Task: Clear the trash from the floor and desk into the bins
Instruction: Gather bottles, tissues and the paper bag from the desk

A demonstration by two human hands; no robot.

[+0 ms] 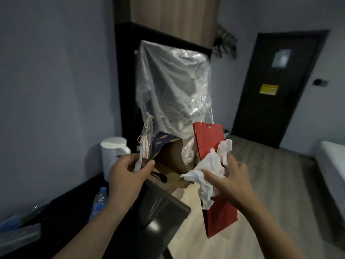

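left hand (pixel 128 172) pinched the patterned bag (pixel 164 144) and paper scraps (pixel 146 137) above the tabletop (pixel 164 212); right hand (pixel 233 176) clamped crumpled tissue (pixel 211 165) against the red bag (pixel 207 139). recommended: tighten the tissue grip before carrying, as its trailing end could drop.

Matt red paper bag (pixel 209 146), crumpled white tissue (pixel 211 165), glossy dark desk (pixel 158 212), wood-look floor (pixel 270 174)

Two limbs were recorded. The left hand (pixel 127 173) and the right hand (pixel 232 177) were bare. The left forearm (pixel 87 228) and the right forearm (pixel 272 228) were likewise bare over their whole visible length, down to the lower edge of view. Finer detail on the fingers (pixel 212 175) was lost to blur.
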